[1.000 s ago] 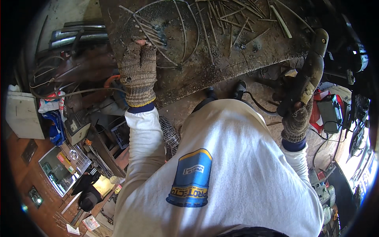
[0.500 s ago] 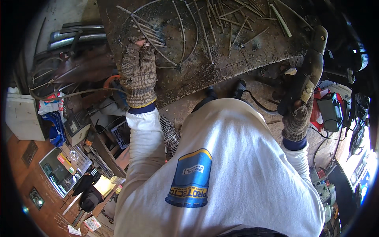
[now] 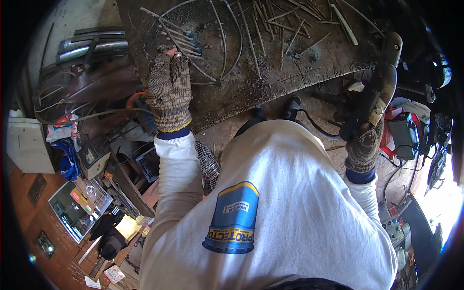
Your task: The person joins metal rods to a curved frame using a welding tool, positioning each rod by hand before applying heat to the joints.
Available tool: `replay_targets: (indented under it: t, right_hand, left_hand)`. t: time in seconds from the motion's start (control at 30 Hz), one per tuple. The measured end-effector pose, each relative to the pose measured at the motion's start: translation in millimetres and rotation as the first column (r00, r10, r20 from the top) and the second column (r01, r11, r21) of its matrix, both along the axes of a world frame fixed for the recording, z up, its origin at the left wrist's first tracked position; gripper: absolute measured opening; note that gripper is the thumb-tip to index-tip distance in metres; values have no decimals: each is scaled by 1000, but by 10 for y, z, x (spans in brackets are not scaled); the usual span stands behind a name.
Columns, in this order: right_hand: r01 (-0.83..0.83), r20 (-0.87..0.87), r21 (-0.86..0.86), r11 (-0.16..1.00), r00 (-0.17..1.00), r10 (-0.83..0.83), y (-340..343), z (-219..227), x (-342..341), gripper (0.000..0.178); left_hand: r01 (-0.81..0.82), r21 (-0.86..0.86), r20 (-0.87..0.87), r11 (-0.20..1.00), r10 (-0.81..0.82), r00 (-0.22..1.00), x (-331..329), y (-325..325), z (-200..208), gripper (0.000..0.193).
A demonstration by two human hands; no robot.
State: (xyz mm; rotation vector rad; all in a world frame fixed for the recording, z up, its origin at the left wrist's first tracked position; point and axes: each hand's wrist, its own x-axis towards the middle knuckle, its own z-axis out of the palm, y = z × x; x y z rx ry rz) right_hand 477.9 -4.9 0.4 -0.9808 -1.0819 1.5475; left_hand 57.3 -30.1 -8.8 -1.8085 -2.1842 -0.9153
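My left hand (image 3: 169,87), in a brown striped knit glove with bare fingertips, rests at the left of the worktable. Its fingers are closed at the edge of a frame of thin bent metal rods (image 3: 224,41), beside a row of short parallel rods (image 3: 182,37). My right hand (image 3: 363,145), gloved alike, is wrapped round the handle of a welding electrode holder (image 3: 385,72). A thin electrode (image 3: 365,18) runs from the holder's far end over the table, and a black cable (image 3: 319,128) hangs from its near end. The palm side of both hands is hidden.
The dark, gritty metal worktable (image 3: 285,79) carries several loose rods (image 3: 295,24) and a pale flat strip (image 3: 344,24). Metal tubes (image 3: 92,48) lie at the left. Coiled wire (image 3: 207,164) sits below my left forearm. A grey-and-red case (image 3: 403,137) stands at the right.
Both hands keep nearly the same place and grip. The view has shifted very slightly; nothing is taken up or let go.
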Motion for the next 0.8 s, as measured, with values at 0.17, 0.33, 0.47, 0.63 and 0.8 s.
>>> replay_targets:
  t: [0.17, 0.33, 0.47, 0.63, 0.8]
  right_hand:
    - [42, -26, -16, 999, 999, -42, 19, 30, -95, 85]
    - [51, -12, -13, 999, 999, -51, 58, 57, -119, 82]
    - [54, 22, 6, 999, 998, -54, 48, 74, -111, 84]
    - [56, 18, 28, 998, 998, -56, -9, -8, -18, 87]
    - [-8, -10, -23, 1000, 1000, 7, -79, -7, 106, 90]
  left_hand:
    - [-20, 79, -27, 997, 22, 999, -5, 25, -22, 18]
    - [8, 40, 34, 999, -9, 999, -19, -3, 3, 19]
    - [-11, 3, 266, 1000, 10, 964, -54, -33, -41, 18]
    - [-18, 49, 206, 999, 8, 979, 31, 1, 45, 18]
    - [-33, 60, 311, 998, 13, 950, 73, 18, 53, 18]
